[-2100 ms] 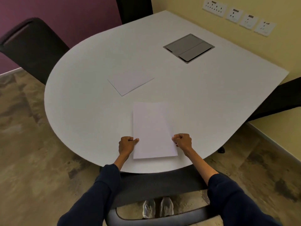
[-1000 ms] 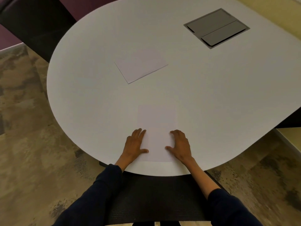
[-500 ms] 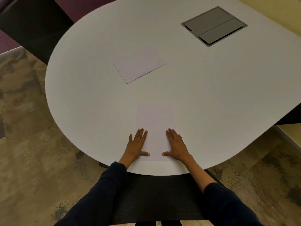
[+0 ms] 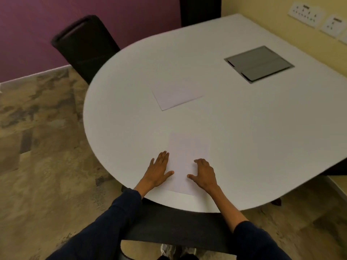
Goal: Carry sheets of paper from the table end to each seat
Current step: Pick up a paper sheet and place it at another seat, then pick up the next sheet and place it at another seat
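Both hands are down on the table point(image 4: 244, 137), one to each side of the near sheet point(image 4: 188, 152). That sheet lies flat at the rounded end of the table, lengthwise away from the person, its near edge close to the rim. The left hand point(image 4: 159, 170) is spread flat, fingers straight and together, lying along the sheet's left edge with the thumb reaching onto the paper. The right hand point(image 4: 203, 173) rests on the sheet's right side, fingers a little arched, thumb stretched out over the paper. Neither hand has hold of anything; they only rest on the sheet and the tabletop.

Further in, toward the middle of the table, the second sheet point(image 4: 176, 96) lies flat at an angle, well apart from the first. Beyond it, to the right, a grey hatch point(image 4: 259, 63) is set into the tabletop. Wall sockets point(image 4: 305, 15) show on the yellow wall behind.

Under the near rim sits a dark chair seat point(image 4: 178, 228), with the person's shoes point(image 4: 169, 250) just showing below it. Another black chair point(image 4: 84, 45) stands at the table's left side, against the purple wall point(image 4: 47, 34). The floor point(image 4: 43, 156) is mottled brown.
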`<state>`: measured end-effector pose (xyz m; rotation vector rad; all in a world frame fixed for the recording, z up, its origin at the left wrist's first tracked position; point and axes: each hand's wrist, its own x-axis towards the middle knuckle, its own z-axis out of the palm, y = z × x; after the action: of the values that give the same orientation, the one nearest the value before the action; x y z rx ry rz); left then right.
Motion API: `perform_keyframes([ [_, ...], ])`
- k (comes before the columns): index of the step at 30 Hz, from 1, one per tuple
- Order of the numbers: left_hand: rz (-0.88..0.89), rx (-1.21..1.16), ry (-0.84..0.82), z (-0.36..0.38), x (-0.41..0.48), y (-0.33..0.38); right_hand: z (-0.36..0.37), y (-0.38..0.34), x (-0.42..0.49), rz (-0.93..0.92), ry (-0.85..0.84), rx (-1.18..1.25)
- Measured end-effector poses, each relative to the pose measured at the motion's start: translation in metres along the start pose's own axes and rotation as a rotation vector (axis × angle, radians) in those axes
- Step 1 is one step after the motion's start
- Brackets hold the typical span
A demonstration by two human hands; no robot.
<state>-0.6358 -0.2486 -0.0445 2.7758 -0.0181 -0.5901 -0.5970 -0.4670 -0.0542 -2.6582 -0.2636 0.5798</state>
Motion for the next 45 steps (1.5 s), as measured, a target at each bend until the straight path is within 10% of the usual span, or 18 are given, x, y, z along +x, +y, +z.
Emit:
perform_keyframes([
  [16,-0.413,-0.350,0.650,-0.088,-0.146,-0.129,-0.020,-0.221,-0.003,-0.384,0.155,0.126],
  [33,-0.483,-0.276,0.744,-0.130,-0.266,-0.398,0.094,-0.472,0.013,-0.400,0.193,0.170],
  [45,-0.429,-0.255,0.639,-0.172,-0.162,-0.526,0.118,-0.567,0.138,-0.310,0.214,0.203],
])
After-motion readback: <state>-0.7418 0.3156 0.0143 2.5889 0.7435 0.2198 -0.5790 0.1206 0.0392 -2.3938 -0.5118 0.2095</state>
